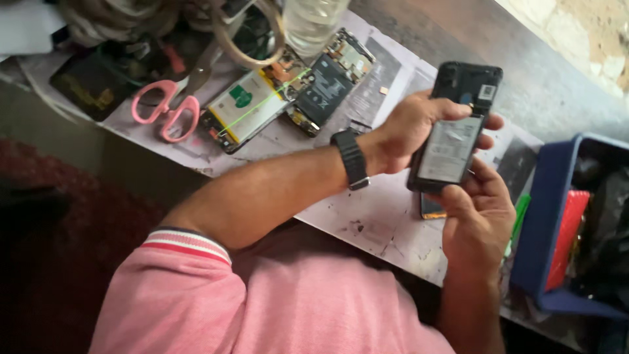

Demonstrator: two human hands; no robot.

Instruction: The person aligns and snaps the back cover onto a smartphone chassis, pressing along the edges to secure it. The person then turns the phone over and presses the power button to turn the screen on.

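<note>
Pink sleeve (pixel 196 288) with a striped cuff fills the near foreground, and from it the left arm runs up and right to a black wristwatch (pixel 350 159). Beyond the watch, the left hand (pixel 409 128) wraps its fingers around the left edge of an opened phone (pixel 455 128), clamped on it with fingertips showing past the right edge. The right hand (pixel 478 219) cups the phone's near end from below, its thumb pressed along the lower right side, fingers closed on the casing. The phone is held in the air above the paper-covered table (pixel 367 219), its back cover already off, so the grey battery and dark inner frame face the camera; the battery appears to sit in place, not lifted.

Far left on the table lie pink-handled scissors (pixel 165 108) and two more opened phones (pixel 288 95) with batteries exposed. A clear plastic bottle (pixel 313 23) stands beyond them. At the right sits a blue bin (pixel 547 216) holding something red.
</note>
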